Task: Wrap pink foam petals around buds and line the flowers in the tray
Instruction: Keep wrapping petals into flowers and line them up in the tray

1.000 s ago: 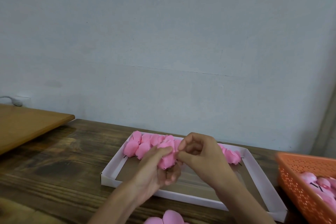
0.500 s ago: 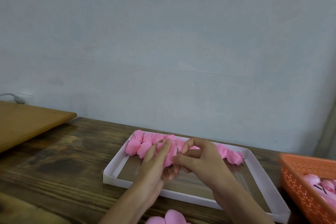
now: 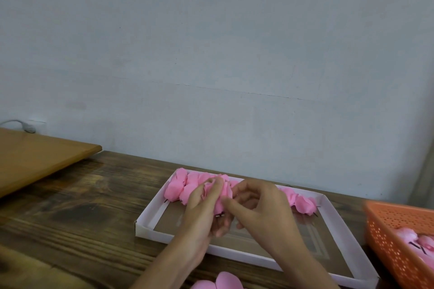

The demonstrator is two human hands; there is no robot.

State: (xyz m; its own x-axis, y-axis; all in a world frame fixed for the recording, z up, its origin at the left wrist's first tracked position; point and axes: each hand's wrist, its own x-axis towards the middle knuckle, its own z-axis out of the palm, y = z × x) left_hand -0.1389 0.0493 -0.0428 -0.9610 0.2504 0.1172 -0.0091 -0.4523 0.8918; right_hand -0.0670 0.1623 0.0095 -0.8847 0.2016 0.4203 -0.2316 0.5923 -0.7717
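Compared with a second ago, the left hand now has its fingers turned further up around the flower. The flower stands more upright in the lower centre of the frame, and a dark stem end shows just under the foam. The right hand has slid its hold from the top of the bloom down to its lower side. I judge the last petal is being pressed shut, so this flower looks nearly ready to join the row.

The left hand rises from the bottom centre, fingers curled round the flower and fingertips at its top. The right hand comes in from the lower right. Its thumb and forefinger pinch the flower's lower part, and the other fingers are loosely bent behind. Both hands hold the flower above the white tray, just in front of the row of finished flowers along its far edge. Loose petals lie at the bottom edge, and an orange basket sits at far right.
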